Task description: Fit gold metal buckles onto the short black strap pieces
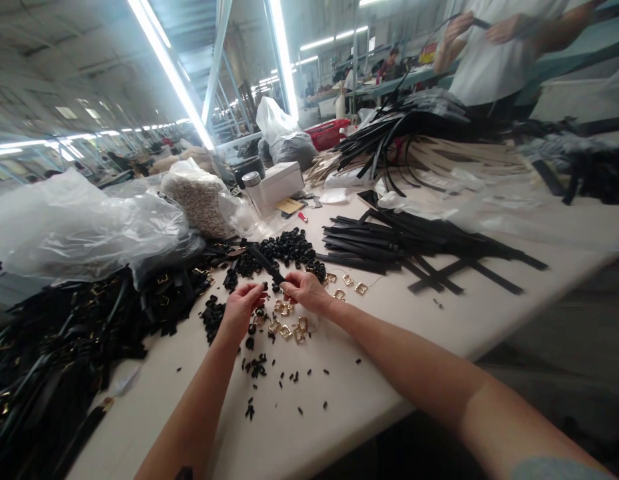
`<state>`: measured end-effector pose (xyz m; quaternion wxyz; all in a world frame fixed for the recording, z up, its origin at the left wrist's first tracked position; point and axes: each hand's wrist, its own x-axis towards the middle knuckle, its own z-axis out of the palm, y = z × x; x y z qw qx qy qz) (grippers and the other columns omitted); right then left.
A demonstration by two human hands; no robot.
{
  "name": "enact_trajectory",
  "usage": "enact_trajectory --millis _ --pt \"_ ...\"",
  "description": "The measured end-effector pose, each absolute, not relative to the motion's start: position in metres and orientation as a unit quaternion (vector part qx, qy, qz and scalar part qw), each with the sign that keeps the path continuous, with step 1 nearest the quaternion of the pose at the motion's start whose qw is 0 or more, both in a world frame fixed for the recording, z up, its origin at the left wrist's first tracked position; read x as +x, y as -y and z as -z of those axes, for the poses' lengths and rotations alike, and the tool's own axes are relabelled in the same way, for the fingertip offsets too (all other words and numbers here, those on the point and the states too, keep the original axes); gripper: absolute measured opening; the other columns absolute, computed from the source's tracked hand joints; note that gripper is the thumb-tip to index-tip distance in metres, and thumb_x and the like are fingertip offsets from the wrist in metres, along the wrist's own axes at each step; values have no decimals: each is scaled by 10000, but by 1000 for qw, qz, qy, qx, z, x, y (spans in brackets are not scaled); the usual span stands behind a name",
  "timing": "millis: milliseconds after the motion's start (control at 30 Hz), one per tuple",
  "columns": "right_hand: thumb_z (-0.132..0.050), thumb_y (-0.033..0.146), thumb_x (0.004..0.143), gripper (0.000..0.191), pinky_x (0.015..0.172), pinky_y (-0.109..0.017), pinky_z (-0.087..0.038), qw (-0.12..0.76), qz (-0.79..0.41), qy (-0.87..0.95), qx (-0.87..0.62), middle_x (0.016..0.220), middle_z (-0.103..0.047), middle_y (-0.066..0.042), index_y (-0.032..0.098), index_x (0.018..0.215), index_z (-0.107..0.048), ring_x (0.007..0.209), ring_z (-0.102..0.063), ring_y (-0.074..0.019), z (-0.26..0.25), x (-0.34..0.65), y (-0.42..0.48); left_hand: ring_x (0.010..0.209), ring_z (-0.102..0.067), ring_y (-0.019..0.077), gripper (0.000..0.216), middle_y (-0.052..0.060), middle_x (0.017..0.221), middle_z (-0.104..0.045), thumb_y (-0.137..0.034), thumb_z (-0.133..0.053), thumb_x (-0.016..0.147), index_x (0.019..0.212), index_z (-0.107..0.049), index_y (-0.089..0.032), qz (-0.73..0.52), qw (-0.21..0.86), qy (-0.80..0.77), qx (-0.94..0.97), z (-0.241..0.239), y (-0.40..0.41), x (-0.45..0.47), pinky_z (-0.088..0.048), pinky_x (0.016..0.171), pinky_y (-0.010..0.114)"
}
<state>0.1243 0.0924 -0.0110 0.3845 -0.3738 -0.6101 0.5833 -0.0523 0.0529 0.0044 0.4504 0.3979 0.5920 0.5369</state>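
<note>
Both my hands meet over the middle of a pale work table (pixel 339 393). My right hand (pixel 305 291) is closed in a pinch on a black strap (pixel 267 265) that runs up and left from its fingers. My left hand (pixel 242 307) is closed on something small and dark at the strap's near end; I cannot make it out. Just below the hands lie several gold square buckles (pixel 288 327). A heap of small black loops (pixel 284 250) sits right behind the hands, and loose black bits (pixel 259 367) are scattered toward me.
A stack of black straps (pixel 414 243) lies to the right. A big pile of finished black straps (pixel 54 347) fills the left, with clear plastic bags (pixel 79 227) behind. A white box (pixel 282 181) and a steel cup (pixel 252 190) stand farther back. A person in white (pixel 494 53) works at the far right.
</note>
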Motion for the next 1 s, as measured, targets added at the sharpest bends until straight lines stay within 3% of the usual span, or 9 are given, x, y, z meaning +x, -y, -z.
enact_trajectory --millis 267,733,1000 --pt "-579 200 841 91 468 -181 -473 333 -620 634 -320 564 -576 39 152 766 -563 461 -542 -70 3 114 -66 638 -627 110 366 16 701 -669 -317 -891 475 702 -670 -135 -665 492 -506 244 -4 -8 -33 -504 645 214" --pt "-586 223 834 81 491 -189 -484 302 -585 683 -315 593 -614 20 154 791 -595 520 -599 -95 7 116 -69 606 -603 99 347 -20 669 -621 -385 -836 558 711 -622 -159 -653 428 -543 310 -2 -8 -32 -513 665 243" --pt "-587 255 834 126 467 -164 -447 256 -543 742 -299 569 -604 30 147 801 -642 472 -561 -72 0 126 -76 650 -612 112 356 35 791 -696 -321 -846 567 847 -707 -152 -616 434 -548 364 -3 -5 -37 -498 642 229"
